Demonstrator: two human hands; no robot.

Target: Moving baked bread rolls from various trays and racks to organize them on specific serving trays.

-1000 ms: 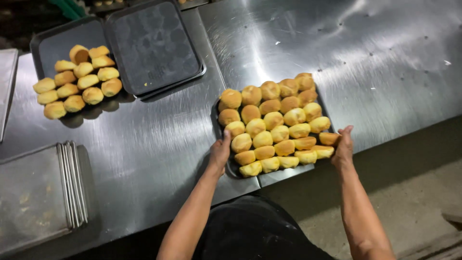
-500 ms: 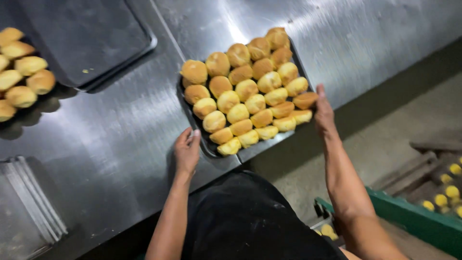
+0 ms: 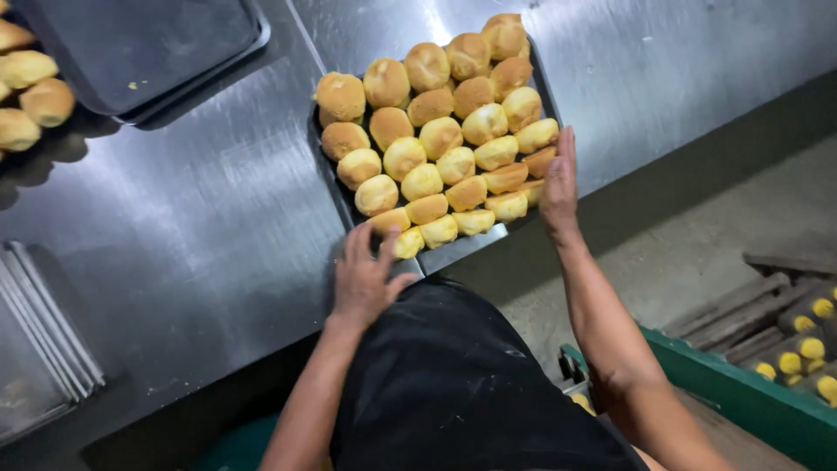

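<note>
Looking down from my head camera, I am holding a dark rectangular metal tray (image 3: pixel 329 179) of golden round bread rolls (image 3: pixel 438 137) at the centre of the frame, on the shiny steel surface (image 3: pixel 200 253). My left hand (image 3: pixel 364 277) is lying open, fingers spread, at the tray's lower-left corner. My right hand (image 3: pixel 560 181) is pressing flat and open against the tray's right edge. An empty dark baking tray (image 3: pixel 139 48) is sitting in the upper left.
</note>
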